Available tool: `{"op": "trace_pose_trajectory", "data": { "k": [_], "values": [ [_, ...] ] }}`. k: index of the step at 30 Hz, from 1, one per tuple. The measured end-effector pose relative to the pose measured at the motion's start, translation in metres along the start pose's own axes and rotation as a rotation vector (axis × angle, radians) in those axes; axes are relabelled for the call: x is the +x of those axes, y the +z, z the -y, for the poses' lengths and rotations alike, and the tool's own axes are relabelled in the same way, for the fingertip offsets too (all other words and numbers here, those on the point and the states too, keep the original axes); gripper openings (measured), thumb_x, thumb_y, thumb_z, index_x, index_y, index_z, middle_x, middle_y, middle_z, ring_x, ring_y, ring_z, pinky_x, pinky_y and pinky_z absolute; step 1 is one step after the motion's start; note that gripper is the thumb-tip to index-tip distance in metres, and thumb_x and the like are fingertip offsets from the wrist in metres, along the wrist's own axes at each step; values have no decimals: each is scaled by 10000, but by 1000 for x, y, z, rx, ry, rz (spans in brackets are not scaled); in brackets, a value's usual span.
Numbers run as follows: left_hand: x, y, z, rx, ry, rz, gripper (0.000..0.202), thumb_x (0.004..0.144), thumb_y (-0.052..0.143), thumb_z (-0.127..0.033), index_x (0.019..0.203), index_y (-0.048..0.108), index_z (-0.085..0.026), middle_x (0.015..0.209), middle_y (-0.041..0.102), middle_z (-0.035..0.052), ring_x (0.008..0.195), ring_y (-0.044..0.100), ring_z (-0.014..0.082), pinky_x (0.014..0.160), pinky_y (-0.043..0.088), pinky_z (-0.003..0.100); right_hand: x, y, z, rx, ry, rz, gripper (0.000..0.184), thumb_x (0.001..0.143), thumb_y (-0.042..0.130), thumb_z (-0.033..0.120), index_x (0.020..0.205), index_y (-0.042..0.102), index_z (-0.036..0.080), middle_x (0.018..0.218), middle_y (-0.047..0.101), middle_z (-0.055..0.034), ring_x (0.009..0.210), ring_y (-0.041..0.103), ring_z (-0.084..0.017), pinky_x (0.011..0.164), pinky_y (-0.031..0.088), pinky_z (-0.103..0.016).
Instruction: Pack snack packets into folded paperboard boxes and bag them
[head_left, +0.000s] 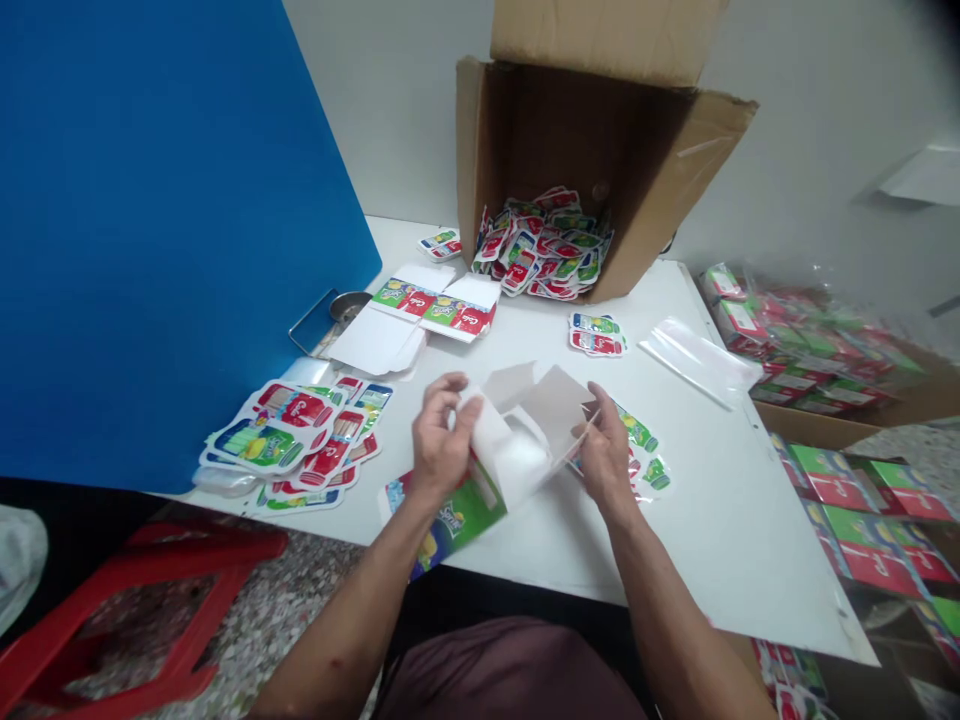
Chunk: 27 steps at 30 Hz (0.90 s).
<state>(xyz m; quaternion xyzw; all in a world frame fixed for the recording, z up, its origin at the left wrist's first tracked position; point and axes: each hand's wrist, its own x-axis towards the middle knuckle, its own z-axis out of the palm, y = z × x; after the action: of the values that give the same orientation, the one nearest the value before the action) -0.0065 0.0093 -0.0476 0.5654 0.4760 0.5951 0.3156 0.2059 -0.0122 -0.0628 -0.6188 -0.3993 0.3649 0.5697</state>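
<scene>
Between my hands is a printed paperboard box [517, 460], partly unfolded, its white inside and flaps facing up and its green Sprite side turned toward me. My left hand [441, 440] pinches its left wall, thumb on the inside. My right hand [604, 450] grips the right edge with fingers bent around the board. Under and beside my right hand lie several bottle-shaped packets [643, 450], partly covered. Left of my left hand is a heap of larger red and green bottle-shaped packets [292, 440].
Flat box blanks [420, 310] lie at the back left beside a metal dish [349, 306]. An open carton [660, 190] of packets stands behind. Clear plastic bags [701, 360] lie at right, with filled boxes [862, 510] beyond the table edge. A blue panel [165, 220] borders the left; a red stool [150, 590] stands below.
</scene>
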Motion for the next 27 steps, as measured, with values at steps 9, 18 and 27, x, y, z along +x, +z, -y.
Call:
{"op": "trace_pose_trajectory", "data": {
  "k": [9, 18, 27],
  "values": [
    [4, 0, 44, -235, -158, -272, 367, 913, 686, -510, 758, 565, -200, 953, 743, 57, 848, 689, 185, 773, 526, 288, -9, -5, -23, 499, 233, 287, 455, 724, 661, 247, 1175, 725, 243, 1223, 745, -65, 1082, 697, -269, 910, 549, -409],
    [-20, 3, 56, -147, -85, -272, 495, 910, 535, -672, 680, 512, -233, 686, 645, 19, 711, 642, 210, 706, 516, 327, -47, -33, 15, -190, -990, 91, 657, 846, 735, 355, 1479, 560, 357, 1526, 565, -38, 1431, 496, -364, 1198, 371, -619],
    [-21, 3, 53, -146, -61, -341, 486, 982, 364, -648, 694, 400, -258, 717, 672, 27, 702, 653, 203, 675, 510, 333, -17, 8, 36, -790, -956, 895, 773, 859, 702, 666, 1468, 549, 216, 1354, 684, -160, 1354, 559, -365, 1256, 192, -640]
  ]
}}
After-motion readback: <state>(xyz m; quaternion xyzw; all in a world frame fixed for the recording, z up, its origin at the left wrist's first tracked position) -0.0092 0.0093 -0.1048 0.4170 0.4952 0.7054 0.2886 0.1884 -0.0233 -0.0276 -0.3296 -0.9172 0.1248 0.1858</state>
